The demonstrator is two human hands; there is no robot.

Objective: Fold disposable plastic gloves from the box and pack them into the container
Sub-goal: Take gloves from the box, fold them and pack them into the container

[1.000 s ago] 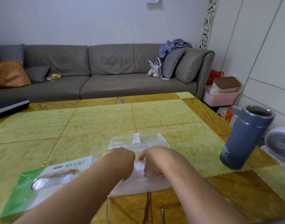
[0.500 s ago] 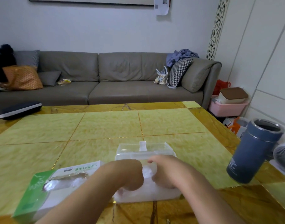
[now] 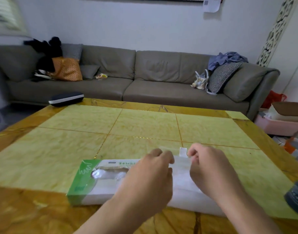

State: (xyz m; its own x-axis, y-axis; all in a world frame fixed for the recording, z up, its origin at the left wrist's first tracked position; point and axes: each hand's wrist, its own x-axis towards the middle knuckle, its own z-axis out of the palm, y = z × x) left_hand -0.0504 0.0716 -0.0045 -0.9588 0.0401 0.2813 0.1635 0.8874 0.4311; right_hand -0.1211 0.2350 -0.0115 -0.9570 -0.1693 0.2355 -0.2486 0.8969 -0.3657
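Note:
A green and white glove box (image 3: 87,181) lies flat near the table's front edge, with crumpled clear gloves showing through its torn slot. Right of it lies the clear plastic container (image 3: 181,176), holding a whitish translucent mass and largely hidden by my hands. My left hand (image 3: 150,176) and my right hand (image 3: 210,169) rest over it, fingers curled at its far rim on either side of a small white tab (image 3: 182,152). Whether a glove is pinched in the fingers is unclear.
A blue-grey cup (image 3: 295,200) stands at the right edge of the yellow-green tiled table (image 3: 144,127). A dark flat case (image 3: 66,98) lies on the far left corner. Behind are a grey sofa (image 3: 128,85) and a pink bin (image 3: 278,125) on the floor.
My hands have slid from the container's middle to its far rim by the tab. The view has swung left, so the cup now sits at the right edge.

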